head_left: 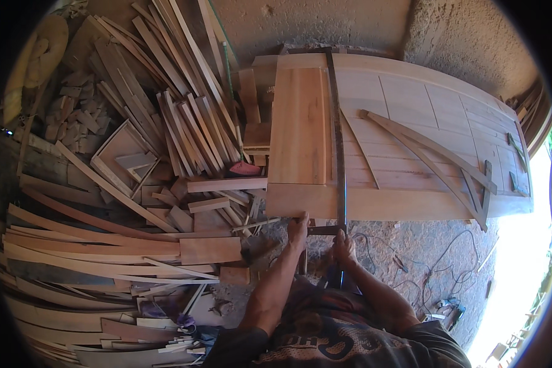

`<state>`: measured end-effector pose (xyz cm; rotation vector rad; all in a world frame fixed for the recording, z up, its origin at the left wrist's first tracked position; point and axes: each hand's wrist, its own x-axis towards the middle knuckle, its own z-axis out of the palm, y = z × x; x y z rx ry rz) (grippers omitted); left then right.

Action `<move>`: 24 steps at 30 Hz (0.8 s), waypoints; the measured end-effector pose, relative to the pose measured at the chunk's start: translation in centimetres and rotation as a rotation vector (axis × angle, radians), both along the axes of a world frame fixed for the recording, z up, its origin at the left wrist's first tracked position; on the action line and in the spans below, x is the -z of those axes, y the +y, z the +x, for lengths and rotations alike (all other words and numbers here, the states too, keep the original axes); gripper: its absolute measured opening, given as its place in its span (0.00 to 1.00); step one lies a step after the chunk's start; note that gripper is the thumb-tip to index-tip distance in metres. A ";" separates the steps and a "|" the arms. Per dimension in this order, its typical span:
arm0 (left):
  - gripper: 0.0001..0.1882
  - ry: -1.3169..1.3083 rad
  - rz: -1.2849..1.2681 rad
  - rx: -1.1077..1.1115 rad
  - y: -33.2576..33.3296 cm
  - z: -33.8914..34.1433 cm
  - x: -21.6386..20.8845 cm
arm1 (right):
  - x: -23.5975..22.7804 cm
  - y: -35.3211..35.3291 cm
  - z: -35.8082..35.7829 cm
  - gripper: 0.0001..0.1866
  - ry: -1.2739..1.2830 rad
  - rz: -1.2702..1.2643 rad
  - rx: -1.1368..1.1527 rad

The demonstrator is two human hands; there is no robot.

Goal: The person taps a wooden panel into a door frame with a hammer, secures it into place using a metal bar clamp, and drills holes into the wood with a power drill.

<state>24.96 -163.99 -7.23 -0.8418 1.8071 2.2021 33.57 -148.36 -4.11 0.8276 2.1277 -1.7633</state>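
A pale wooden door (365, 205) lies flat in front of me, its raised panel at the left end. Across its width runs a long dark metal bar clamp (336, 132), with a short jaw at the door's near edge. My left hand (298, 233) is closed at that edge, by the left end of the jaw; what its fingers hold is hidden. My right hand (345, 250) is closed around the near end of the clamp, just below the jaw. Part of the bar continues down past my right hand toward my body.
A wooden angled frame (432, 144) and a thin strip (360, 149) lie on the door. Stacked curved boards (92, 248), offcuts (73, 110) and leaning planks (165, 61) crowd the left. Cables (441, 264) and a power tool (449, 310) lie on the floor at right.
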 end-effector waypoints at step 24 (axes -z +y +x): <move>0.12 -0.032 -0.114 -0.028 0.5 -0.8 0.5 | 1.9 0.1 0.5 0.26 0.184 0.147 -0.025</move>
